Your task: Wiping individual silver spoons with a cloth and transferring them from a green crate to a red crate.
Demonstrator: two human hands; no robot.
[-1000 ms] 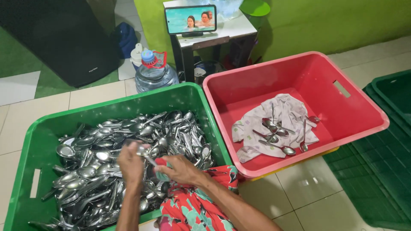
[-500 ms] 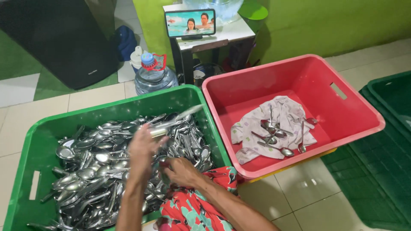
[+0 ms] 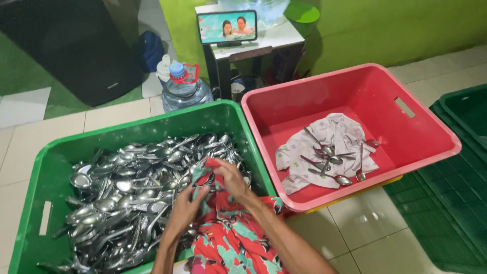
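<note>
The red floral cloth with teal and white patches point(image 3: 223, 223) is draped over the near rim of the big green plastic crate point(image 3: 53, 152), with its top end pulled up over the heap of shiny steel spoons point(image 3: 127, 187) that fills the crate. Both hands are on that top end. The left hand point(image 3: 185, 205) has its grip closed around a bunch of the fabric from below, fingers curled in, and the right hand point(image 3: 231, 175) pinches the upper edge of the same cloth just above it, thumb and fingers pressed together on the fabric. The two hands are nearly touching.

Right next to the green crate sits a red plastic crate point(image 3: 284, 96), the two rims just about touching. Inside it there's a crumpled pale printed rag point(image 3: 335, 134) with a handful of loose steel spoons point(image 3: 329, 157) lying on top.

Further back on the tiled floor point(image 3: 355, 228) is a large clear water jug with a blue cap point(image 3: 183, 89), and behind it a small white stand point(image 3: 274, 35) carrying a phone propped sideways point(image 3: 227, 26) with a video playing. A dark green crate point(image 3: 456, 167) sits off on the right edge.
</note>
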